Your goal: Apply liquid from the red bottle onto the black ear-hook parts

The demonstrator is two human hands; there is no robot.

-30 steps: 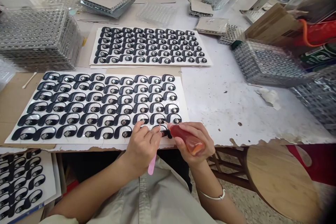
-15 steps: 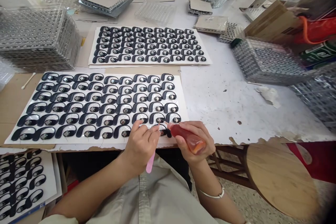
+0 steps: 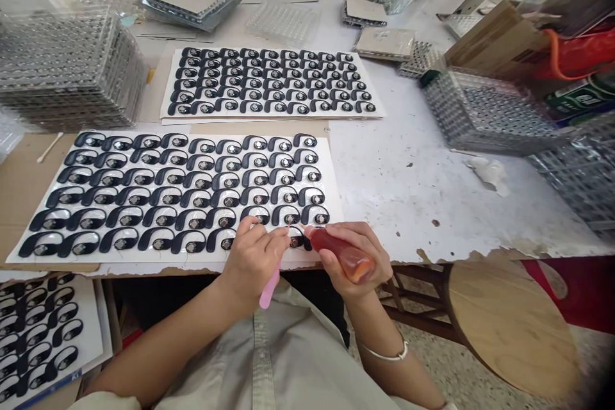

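Note:
My left hand (image 3: 254, 262) is closed around what look like slim pink tweezers (image 3: 270, 288); their rounded end sticks out below the palm and the tip shows beyond the fingers. In my right hand (image 3: 362, 262) a squeeze bottle of red liquid (image 3: 336, 250) lies tilted, its thin nozzle pointing left. Nozzle and tweezer tip are close together over a black hook-shaped earphone part (image 3: 295, 240) in the nearest row, partly hidden by my left fingers. Rows of similar parts lie on a white sheet (image 3: 331, 173) under my hands.
A second sheet of black parts (image 3: 273, 80) lies behind. Stacked clear trays stand at left (image 3: 67, 70) and right (image 3: 485, 112). A cotton swab (image 3: 50, 147) and a crumpled tissue (image 3: 489, 174) rest on the table. A round wooden stool (image 3: 509, 327) stands at lower right.
The end of the pink tweezers has swung slightly left and up. Both hands stay close together over the same earphone part, and the bottle keeps nearly the same tilt.

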